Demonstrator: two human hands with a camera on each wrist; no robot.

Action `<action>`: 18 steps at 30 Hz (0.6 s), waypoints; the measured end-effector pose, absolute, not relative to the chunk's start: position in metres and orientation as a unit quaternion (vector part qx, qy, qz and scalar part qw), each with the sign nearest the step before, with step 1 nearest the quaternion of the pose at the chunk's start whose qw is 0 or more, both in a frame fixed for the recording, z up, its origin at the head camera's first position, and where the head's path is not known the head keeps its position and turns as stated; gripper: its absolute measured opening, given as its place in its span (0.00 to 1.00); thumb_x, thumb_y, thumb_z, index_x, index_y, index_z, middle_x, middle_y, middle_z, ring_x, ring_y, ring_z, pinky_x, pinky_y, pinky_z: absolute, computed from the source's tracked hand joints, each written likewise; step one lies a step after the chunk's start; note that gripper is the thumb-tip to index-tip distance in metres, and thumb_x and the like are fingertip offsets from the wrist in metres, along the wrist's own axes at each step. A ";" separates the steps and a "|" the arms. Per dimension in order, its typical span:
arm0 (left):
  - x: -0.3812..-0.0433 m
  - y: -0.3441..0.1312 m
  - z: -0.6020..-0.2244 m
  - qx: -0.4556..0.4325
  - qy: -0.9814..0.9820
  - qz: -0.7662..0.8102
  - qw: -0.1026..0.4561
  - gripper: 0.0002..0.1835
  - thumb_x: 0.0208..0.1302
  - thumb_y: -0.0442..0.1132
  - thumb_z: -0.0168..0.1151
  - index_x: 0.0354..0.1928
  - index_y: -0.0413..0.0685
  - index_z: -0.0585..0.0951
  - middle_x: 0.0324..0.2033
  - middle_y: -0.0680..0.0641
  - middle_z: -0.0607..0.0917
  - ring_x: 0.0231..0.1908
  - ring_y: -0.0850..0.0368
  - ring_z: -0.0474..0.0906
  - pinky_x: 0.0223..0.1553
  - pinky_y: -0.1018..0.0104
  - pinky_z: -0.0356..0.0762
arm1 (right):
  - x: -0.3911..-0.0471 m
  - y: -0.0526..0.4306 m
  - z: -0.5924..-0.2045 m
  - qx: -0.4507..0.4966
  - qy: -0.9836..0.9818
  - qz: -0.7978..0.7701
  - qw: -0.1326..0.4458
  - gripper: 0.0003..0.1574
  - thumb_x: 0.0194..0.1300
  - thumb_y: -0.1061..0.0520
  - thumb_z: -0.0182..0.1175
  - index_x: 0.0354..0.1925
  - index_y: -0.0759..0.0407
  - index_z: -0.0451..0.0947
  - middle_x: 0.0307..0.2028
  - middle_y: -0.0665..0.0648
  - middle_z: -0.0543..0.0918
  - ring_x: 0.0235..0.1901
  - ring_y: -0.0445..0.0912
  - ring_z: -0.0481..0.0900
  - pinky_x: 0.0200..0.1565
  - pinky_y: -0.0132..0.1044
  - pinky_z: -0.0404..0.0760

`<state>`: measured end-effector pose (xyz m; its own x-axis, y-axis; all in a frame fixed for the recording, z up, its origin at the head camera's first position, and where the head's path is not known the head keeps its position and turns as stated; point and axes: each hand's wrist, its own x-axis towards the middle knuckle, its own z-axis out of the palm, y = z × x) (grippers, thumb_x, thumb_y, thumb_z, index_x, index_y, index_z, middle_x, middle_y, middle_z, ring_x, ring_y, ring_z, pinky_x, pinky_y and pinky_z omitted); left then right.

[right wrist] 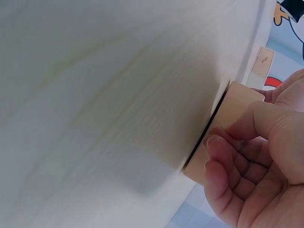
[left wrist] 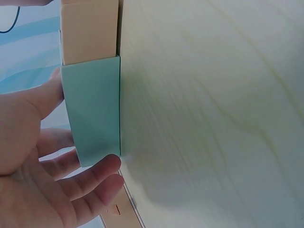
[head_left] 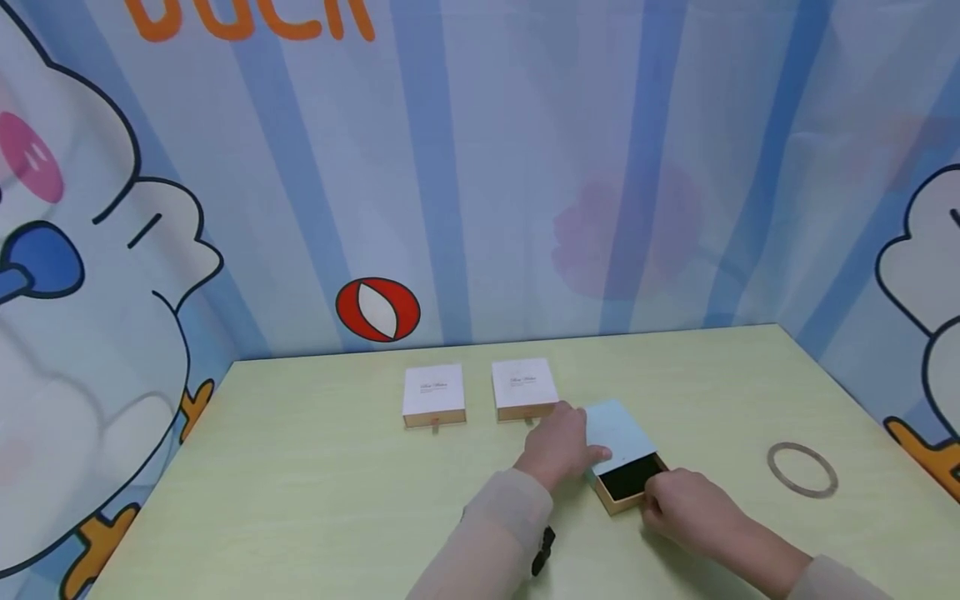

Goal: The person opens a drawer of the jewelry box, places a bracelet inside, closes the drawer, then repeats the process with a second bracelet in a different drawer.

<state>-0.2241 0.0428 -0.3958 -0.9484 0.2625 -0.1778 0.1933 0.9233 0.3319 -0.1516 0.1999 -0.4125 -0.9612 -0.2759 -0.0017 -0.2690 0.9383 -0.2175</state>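
Observation:
A light blue drawer-style gift box [head_left: 617, 435] lies at an angle on the table, its tan drawer [head_left: 621, 503] partly pulled out toward the person. Black lining shows inside the drawer. My left hand [head_left: 558, 446] holds the blue sleeve of the box from its far left side, thumb on one side and fingers round the far end. At the drawer's front, my right hand [head_left: 692, 510] pinches between thumb and curled forefinger; the bit it grips is hidden by the fingers. In the right wrist view the drawer front [right wrist: 244, 102] shows beside the thumb.
Two white-topped drawer boxes, one at left [head_left: 434, 393] and one [head_left: 523, 387] near my left hand, stand toward the back with small pull tabs. A flat greyish ring [head_left: 802, 469] lies at right on the pale table [head_left: 300, 500]. A printed curtain [head_left: 510, 167] closes off the back.

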 end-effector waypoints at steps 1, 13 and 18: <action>-0.224 0.042 -0.396 0.117 0.974 0.158 0.110 0.30 0.56 0.59 0.64 0.55 0.48 0.76 0.48 0.50 0.75 0.34 0.60 0.69 0.35 0.69 0.72 | -0.152 0.199 -0.412 -0.138 0.984 -0.108 0.019 0.11 0.49 0.62 0.63 0.16 0.54 0.74 0.14 0.47 0.72 0.17 0.40 0.64 0.22 0.34 0.66; -0.227 0.045 -0.399 0.113 0.975 0.159 0.109 0.30 0.54 0.60 0.65 0.54 0.49 0.77 0.46 0.50 0.75 0.33 0.60 0.69 0.34 0.69 0.72 | -0.150 0.201 -0.412 -0.143 0.983 -0.110 0.022 0.08 0.48 0.62 0.63 0.17 0.55 0.76 0.15 0.46 0.74 0.17 0.39 0.65 0.22 0.33 0.67; -0.227 0.044 -0.399 0.114 0.974 0.165 0.106 0.29 0.55 0.59 0.65 0.53 0.48 0.77 0.45 0.50 0.75 0.33 0.60 0.69 0.34 0.68 0.71 | -0.148 0.202 -0.412 -0.152 0.982 -0.111 0.011 0.09 0.48 0.62 0.64 0.16 0.54 0.76 0.14 0.45 0.74 0.17 0.39 0.64 0.22 0.32 0.67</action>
